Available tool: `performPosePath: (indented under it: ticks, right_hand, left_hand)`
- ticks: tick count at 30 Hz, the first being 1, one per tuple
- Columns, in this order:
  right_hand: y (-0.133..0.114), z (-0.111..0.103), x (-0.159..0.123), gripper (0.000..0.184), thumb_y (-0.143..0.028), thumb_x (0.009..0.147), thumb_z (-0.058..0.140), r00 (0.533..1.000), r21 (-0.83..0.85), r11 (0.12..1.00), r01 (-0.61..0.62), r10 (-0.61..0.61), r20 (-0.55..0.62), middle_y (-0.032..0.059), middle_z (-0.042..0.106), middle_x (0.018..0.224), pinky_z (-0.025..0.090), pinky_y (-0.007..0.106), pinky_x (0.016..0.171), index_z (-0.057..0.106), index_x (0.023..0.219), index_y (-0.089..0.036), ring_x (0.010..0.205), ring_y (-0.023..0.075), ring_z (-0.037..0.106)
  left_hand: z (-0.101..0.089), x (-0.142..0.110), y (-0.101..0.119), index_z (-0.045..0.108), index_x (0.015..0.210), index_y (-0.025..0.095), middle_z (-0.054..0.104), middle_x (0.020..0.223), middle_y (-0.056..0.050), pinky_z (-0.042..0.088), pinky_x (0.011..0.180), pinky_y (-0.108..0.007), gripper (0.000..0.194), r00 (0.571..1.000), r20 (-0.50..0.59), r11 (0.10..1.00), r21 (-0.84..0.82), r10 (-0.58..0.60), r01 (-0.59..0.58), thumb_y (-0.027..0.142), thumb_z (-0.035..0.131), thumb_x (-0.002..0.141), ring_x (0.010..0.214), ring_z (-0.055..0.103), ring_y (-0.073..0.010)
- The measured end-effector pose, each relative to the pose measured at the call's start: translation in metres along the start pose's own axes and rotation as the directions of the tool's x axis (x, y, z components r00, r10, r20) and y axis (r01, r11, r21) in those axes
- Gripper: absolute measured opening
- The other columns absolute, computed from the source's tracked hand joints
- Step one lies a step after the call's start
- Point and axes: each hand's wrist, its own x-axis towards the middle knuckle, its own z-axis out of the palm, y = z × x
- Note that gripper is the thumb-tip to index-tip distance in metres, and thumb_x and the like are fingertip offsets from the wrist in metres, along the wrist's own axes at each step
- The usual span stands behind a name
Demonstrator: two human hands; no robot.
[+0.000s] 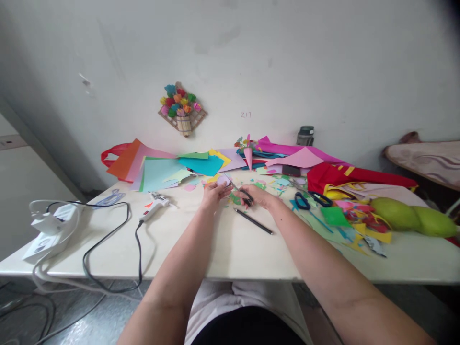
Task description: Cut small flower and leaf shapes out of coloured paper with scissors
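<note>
While a small lilac paper piece sat at the fingertips of the left hand, the blades of black-handled scissors pointed toward its right edge; whether they touched it could not be told. Around them, paper scraps littered the pale surface, with a black pen lying nearer the person. A white glue gun rested to the left, its cord near a power strip; green fruit lay far right. Coloured sheets spread along the back, below a grey-white wall bearing a flower ornament. The left grip was pinched closed on the lilac piece, and the right hand had its grip curled around the scissors' handles.
</note>
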Motion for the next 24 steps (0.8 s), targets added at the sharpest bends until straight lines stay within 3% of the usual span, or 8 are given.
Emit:
performPosePath:
  ticks: [4, 24]
  right_hand:
    - [0.0022, -0.0015, 0.0008, 0.024, -0.035, 0.078, 0.068, 1.0, -0.019, 1.0, 0.018, -0.018, 0.017, -0.0025, 0.059, 0.052, 0.027, 0.018, 0.033, 0.053, 0.075, -0.016, 0.037, 0.0082, 0.051]
    - [0.0046, -0.0039, -0.0004, 0.029, -0.04, 0.077, 0.069, 1.0, -0.023, 1.0, 0.0, 0.0, 0.021, -0.0035, 0.054, 0.052, 0.026, 0.017, 0.033, 0.053, 0.07, -0.016, 0.038, 0.0058, 0.047]
  left_hand:
    - [0.0011, -0.0002, 0.0003, 0.068, 0.082, 0.009, 0.073, 0.078, -0.009, 0.056, 0.064, -0.022, 0.019, 1.0, 0.001, 1.0, -0.021, -0.006, 0.006, 0.016, 0.078, 0.068, 0.071, 0.071, -0.0168]
    - [0.0007, -0.0013, 0.0002, 0.068, 0.083, 0.008, 0.072, 0.08, -0.009, 0.056, 0.065, -0.022, 0.018, 1.0, 0.02, 0.999, -0.039, -0.023, 0.023, 0.014, 0.076, 0.068, 0.073, 0.071, -0.0174]
